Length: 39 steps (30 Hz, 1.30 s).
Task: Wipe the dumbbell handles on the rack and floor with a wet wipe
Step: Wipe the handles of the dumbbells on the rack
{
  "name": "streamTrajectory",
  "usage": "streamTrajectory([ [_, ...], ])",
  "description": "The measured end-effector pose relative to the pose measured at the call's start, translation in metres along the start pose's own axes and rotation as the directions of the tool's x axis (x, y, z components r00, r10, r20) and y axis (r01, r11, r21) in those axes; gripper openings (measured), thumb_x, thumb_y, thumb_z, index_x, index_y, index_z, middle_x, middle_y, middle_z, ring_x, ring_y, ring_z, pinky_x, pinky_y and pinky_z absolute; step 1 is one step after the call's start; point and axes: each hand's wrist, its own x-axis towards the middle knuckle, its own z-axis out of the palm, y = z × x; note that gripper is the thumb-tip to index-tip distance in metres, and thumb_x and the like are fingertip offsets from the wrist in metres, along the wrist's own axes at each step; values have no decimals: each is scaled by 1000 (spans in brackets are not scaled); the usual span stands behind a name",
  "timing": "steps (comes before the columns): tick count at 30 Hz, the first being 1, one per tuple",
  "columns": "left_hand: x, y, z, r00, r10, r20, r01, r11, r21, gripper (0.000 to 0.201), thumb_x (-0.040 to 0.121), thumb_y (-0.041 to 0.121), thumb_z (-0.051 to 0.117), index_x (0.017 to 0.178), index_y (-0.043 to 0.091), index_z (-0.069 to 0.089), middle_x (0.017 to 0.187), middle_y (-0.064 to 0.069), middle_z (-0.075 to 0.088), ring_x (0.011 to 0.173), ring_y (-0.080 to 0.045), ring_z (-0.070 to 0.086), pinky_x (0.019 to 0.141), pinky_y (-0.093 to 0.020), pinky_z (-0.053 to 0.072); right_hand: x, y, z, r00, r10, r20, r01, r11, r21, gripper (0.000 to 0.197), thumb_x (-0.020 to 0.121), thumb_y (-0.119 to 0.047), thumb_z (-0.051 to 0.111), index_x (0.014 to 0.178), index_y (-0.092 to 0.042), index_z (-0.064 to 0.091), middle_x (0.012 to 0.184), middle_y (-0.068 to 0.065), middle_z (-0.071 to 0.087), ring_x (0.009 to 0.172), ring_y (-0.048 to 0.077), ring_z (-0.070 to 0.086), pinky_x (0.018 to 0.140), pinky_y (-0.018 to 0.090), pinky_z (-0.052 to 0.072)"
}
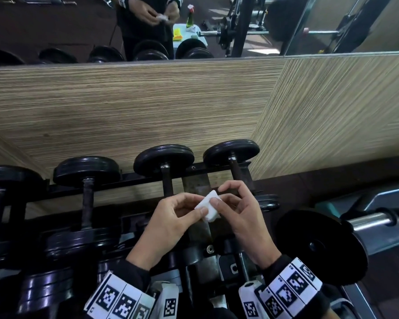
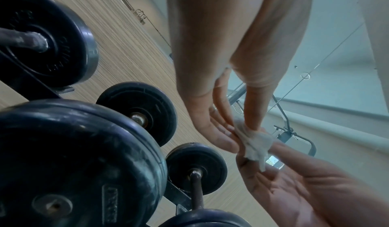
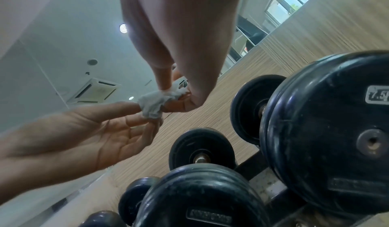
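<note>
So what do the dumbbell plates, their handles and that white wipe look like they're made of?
Dumbbell plates: probably black rubber coating, dull sheen, scuffed. Handles: dark metal bars, seemingly worn or rusted. Wipe: soft white nonwoven fabric, crumpled and folded, pinched between left hand and right hand.

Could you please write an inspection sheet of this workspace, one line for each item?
Surface: black metal dumbbell rack against a striped wood-look wall panel.
Job's things: small folded white wet wipe; black round-plate dumbbells on the rack, none touched.
Clutter: nothing seen.
Grippers: left hand and right hand both pinch the wipe above the rack.
Cables: nothing seen.
Surroundings: wall mirror above the panel; chrome barbell with black plate at right.
</note>
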Motion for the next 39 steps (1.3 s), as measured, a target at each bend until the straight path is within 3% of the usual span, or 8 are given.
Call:
streamTrajectory([
  [14,17,-7,37,984,12,-179,-57,967,-247,20,75,14,80,92,4,77,105,-13,72,97,-25,72,80,-22,56,0,-5,-37,989,60,137,-15,952,-307,25,94,-24,70,119,-20,71,103,-4,76,97,11,71,84,28,57],
  [17,22,-13,42,979,37,-203,-71,984,-162,25,66,30,82,85,14,80,113,-3,69,105,-19,68,90,-29,54,5,-8,-41,980,70,185,-10,951,-310,19,94,-26,69,111,-17,71,97,0,76,93,13,72,85,30,58],
  [22,29,-17,42,986,72,-153,-99,980,-173,23,73,20,81,91,9,72,93,-10,74,91,-23,71,83,-30,55,15,-5,-50,978,109,180,-66,971,-228,17,94,-15,69,109,-8,71,93,11,76,83,19,74,82,32,60],
  [26,52,-32,33,986,114,-119,-94,983,160,17,83,12,78,96,20,69,87,5,72,87,-9,68,82,-25,54,30,-3,-68,985,134,105,-95,943,-320,16,94,-16,69,109,-16,73,86,2,75,73,8,67,72,20,53],
  [29,65,-55,13,950,275,-148,-78,666,742,7,91,23,67,95,29,64,86,17,66,88,-10,62,86,-36,48,61,0,-108,994,93,49,-48,818,-573,11,94,-21,70,104,-20,73,84,-8,73,74,1,64,71,17,50],
  [32,73,-70,1,941,302,-153,58,300,952,26,92,44,44,93,27,63,90,10,66,85,-21,60,81,-41,37,98,7,-149,976,195,98,-17,513,-858,10,93,-25,69,102,-22,72,89,-9,71,83,7,65,70,18,46],
  [35,78,-69,7,933,324,-155,87,214,973,35,94,48,38,86,24,63,80,7,66,78,-20,60,77,-40,37,129,22,-173,890,432,147,-24,365,-931,10,91,-29,71,90,-19,74,86,-5,72,83,8,65,68,14,46],
  [39,78,-72,7,912,346,-219,113,302,947,31,91,43,43,75,23,60,64,10,58,64,-18,58,68,-37,42,159,50,-181,752,618,228,-1,347,-938,20,93,-23,69,75,-17,73,77,2,71,73,10,62,74,28,51],
])
